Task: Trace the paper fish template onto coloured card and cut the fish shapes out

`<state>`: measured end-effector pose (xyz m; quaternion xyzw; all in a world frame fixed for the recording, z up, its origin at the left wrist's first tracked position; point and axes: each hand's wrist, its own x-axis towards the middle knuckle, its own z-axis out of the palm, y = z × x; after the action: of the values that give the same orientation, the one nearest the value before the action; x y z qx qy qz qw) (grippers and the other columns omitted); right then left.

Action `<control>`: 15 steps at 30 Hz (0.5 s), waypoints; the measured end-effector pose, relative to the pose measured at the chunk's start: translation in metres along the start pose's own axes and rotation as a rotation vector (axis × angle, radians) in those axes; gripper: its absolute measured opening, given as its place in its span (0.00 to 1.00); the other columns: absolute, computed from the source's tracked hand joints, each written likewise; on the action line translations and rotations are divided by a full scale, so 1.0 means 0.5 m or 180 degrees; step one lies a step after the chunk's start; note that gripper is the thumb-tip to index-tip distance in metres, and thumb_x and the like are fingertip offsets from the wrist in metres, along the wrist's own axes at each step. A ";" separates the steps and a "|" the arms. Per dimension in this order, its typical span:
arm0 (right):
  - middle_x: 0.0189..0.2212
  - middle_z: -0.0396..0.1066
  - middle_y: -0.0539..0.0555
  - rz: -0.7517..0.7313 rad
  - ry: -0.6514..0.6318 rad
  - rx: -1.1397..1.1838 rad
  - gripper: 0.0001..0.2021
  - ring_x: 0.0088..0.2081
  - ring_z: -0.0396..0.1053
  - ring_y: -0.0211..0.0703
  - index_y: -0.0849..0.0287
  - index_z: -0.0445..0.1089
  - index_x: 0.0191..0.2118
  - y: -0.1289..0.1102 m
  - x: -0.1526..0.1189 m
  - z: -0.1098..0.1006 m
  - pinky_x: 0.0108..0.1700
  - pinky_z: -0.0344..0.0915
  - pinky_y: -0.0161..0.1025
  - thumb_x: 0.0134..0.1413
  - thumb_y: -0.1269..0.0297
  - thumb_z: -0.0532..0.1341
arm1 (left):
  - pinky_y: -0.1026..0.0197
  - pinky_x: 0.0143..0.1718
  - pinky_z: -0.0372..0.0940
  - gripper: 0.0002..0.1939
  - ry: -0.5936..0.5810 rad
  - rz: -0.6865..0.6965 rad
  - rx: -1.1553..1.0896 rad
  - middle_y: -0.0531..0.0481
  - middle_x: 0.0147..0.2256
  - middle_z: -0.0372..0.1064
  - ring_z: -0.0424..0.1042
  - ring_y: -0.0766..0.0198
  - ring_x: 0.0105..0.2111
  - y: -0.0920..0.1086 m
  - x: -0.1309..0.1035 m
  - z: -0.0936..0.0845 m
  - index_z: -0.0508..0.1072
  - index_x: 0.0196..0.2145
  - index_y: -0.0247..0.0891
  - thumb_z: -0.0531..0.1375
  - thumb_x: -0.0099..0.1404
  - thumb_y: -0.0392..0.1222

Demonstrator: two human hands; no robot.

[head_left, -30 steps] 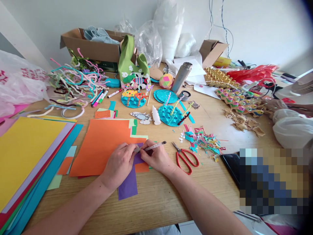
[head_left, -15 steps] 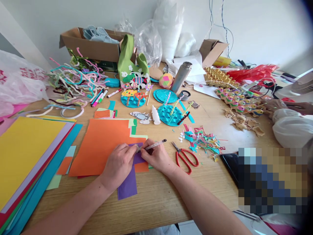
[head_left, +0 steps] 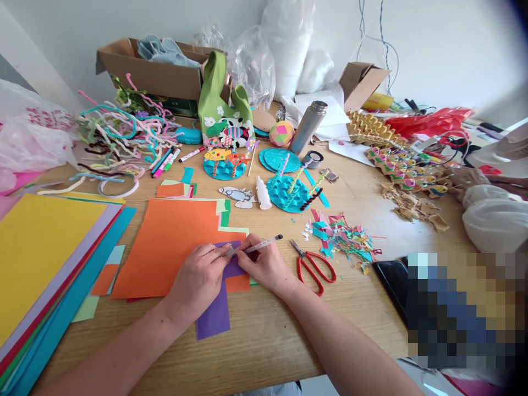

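My right hand (head_left: 264,265) grips a slim pale pen (head_left: 264,242) with a dark end, its tip down near purple paper (head_left: 213,314). Just left of it, my left hand (head_left: 201,275) is closed, its fingertips pressing on a small pale piece, mostly hidden, on the purple paper. Under my left hand and forearm lies a large orange sheet (head_left: 173,236), with green and orange scraps along its right edge. Red-handled scissors (head_left: 313,265) rest open to the right of my right hand.
Coloured sheets (head_left: 45,247) are stacked at left. Paper clippings (head_left: 346,239), fish cut-outs (head_left: 237,194), blue egg-carton crafts (head_left: 286,193), a steel flask (head_left: 308,126) and pipe cleaners (head_left: 127,132) lie about. Another person's hand (head_left: 466,179) shows at far right.
The view has shifted slightly. Both hands stay nearly in place over the purple paper, with the pen still in my right hand.
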<state>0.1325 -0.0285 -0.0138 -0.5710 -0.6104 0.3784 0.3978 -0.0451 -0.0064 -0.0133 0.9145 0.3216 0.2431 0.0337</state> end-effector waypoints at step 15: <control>0.18 0.61 0.45 0.0073 0.0133 0.0013 0.04 0.20 0.57 0.32 0.59 0.64 0.26 0.006 0.001 0.003 0.21 0.53 0.29 0.50 0.68 0.58 | 0.51 0.41 0.71 0.13 -0.0058 -0.0001 0.0029 0.42 0.41 0.77 0.73 0.56 0.39 0.003 0.002 -0.003 0.77 0.38 0.32 0.52 0.67 0.30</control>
<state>0.1321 -0.0276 -0.0172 -0.5849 -0.5946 0.3721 0.4073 -0.0442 -0.0075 -0.0115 0.9168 0.3225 0.2333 0.0326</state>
